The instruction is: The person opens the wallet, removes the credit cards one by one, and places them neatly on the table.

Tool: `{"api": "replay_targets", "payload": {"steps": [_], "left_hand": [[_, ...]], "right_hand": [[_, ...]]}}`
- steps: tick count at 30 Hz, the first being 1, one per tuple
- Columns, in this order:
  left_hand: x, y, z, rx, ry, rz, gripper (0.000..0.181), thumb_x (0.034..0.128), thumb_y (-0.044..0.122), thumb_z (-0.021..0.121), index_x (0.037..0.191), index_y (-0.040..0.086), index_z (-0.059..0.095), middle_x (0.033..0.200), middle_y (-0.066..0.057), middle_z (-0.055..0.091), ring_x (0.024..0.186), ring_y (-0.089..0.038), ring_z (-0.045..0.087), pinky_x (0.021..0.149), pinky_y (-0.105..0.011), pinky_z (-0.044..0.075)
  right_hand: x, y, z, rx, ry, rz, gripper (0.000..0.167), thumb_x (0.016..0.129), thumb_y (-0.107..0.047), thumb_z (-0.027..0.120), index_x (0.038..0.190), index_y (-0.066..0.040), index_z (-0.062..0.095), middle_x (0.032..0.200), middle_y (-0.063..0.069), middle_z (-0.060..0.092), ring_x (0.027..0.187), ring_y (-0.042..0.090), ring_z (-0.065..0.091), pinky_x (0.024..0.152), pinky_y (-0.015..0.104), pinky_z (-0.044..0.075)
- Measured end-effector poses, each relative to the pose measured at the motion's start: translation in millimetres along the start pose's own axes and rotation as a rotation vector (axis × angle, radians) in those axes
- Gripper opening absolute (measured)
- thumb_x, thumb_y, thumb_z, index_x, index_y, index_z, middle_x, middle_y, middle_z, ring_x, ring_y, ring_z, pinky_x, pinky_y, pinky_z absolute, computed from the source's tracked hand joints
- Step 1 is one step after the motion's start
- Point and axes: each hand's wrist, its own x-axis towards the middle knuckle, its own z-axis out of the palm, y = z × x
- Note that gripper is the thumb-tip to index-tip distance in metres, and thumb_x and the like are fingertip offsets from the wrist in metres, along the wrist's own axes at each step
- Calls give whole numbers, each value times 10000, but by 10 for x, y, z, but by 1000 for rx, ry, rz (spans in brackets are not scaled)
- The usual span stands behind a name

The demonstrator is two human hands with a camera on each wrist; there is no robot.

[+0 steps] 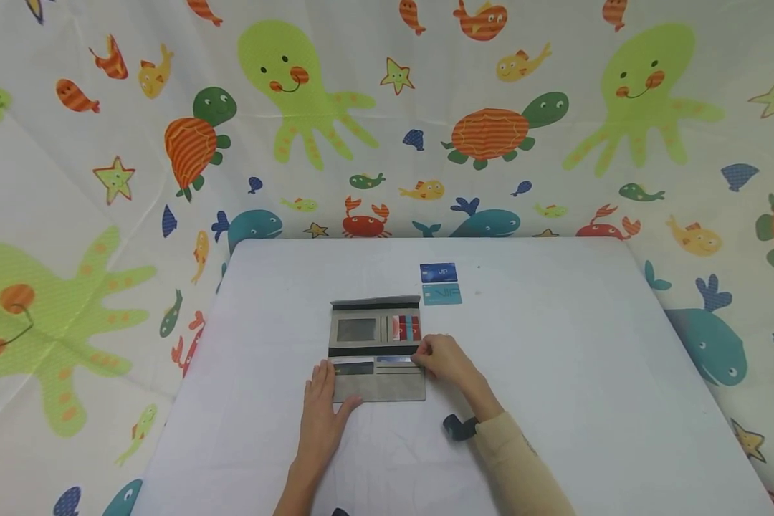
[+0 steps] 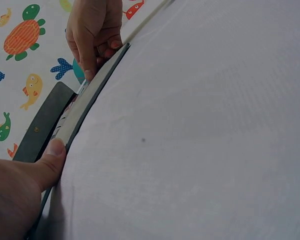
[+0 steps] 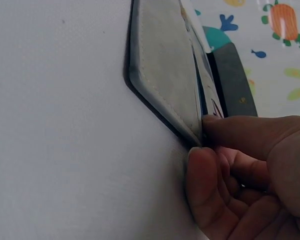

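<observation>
A grey wallet [image 1: 379,387] lies unfolded on the white table, its dark flap [image 1: 375,304] at the far side. Cards fill some slots: a red one [image 1: 401,327] in the upper half, a blue-and-white one [image 1: 393,360] sticking up from the lower half. My left hand [image 1: 320,405] rests on the wallet's near left corner, fingers straight, the thumb [image 2: 54,152] along its near edge. My right hand [image 1: 448,360] pinches the wallet's right edge beside the blue-and-white card. In the right wrist view the fingertips [image 3: 202,157] meet at that edge; the fingers hide the card's end.
Two loose cards, a dark blue one [image 1: 438,272] and a teal one [image 1: 442,294], lie beyond the wallet's right corner. A black strap-like piece [image 1: 459,428] is by the right wrist. Behind the table [image 1: 587,344] hangs a sea-animal cloth [image 1: 361,43].
</observation>
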Motion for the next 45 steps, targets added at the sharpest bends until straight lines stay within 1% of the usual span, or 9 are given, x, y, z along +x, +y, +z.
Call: {"api": "replay_targets", "payload": {"steps": [3, 8, 15, 18, 24, 32, 38, 45], "left_hand": [[0, 3, -7, 1, 1, -6, 930, 879, 404, 744, 1575, 18, 261, 1671, -163, 207, 1566, -361, 132, 1287, -538, 118], [1, 7, -8, 2, -6, -10, 933, 881, 410, 741, 1573, 12, 260, 1672, -165, 203, 1567, -360, 129, 1285, -543, 119], [-3, 6, -8, 0, 2, 1, 926, 883, 413, 738, 1568, 4, 270, 1668, -174, 210, 1564, -366, 137, 1285, -541, 119], [-2, 0, 1, 2, 7, 9, 918, 887, 412, 736, 1569, 10, 272, 1666, -171, 218, 1563, -366, 142, 1284, -542, 125], [-3, 0, 13, -1, 6, 9, 917, 890, 406, 734, 1575, 19, 263, 1668, -166, 218, 1565, -362, 139, 1285, -541, 124], [-2, 19, 4, 10, 11, 4, 913, 886, 389, 740, 1570, 10, 270, 1667, -169, 217, 1565, -361, 139, 1285, -539, 123], [-2, 22, 5, 20, 3, -7, 910, 888, 388, 742, 1575, 24, 268, 1669, -159, 218, 1566, -353, 142, 1292, -519, 116], [-14, 39, -17, 12, 14, 1, 918, 883, 402, 741, 1568, 8, 275, 1667, -166, 221, 1566, -356, 140, 1302, -485, 90]], "right_hand": [[13, -5, -6, -4, -20, 15, 138, 930, -216, 715, 850, -120, 657, 672, -7, 595, 549, 124, 540, 514, 224, 446], [12, 2, 8, -63, -22, -13, 155, 950, -222, 690, 845, -118, 643, 663, -12, 576, 566, 119, 527, 522, 223, 438], [4, 13, 43, -110, 32, -66, 178, 962, -208, 677, 836, -101, 611, 715, -4, 550, 639, 123, 511, 547, 221, 428], [-3, 0, 48, -130, 54, -75, 177, 968, -197, 668, 844, -84, 612, 732, 6, 553, 664, 131, 509, 565, 229, 433], [-20, -14, 55, -165, 92, -66, 157, 983, -197, 645, 897, -67, 621, 785, 17, 567, 704, 132, 513, 594, 230, 454], [-8, 10, 24, -76, 48, -57, 188, 936, -266, 719, 860, -118, 631, 742, 0, 549, 676, 132, 506, 570, 225, 426], [4, 14, 19, -77, 33, -51, 187, 927, -271, 731, 841, -133, 639, 727, -5, 552, 660, 124, 512, 561, 210, 436], [14, 25, 39, -93, 36, -61, 226, 919, -310, 738, 825, -143, 619, 724, -13, 543, 659, 122, 505, 553, 212, 419]]}}
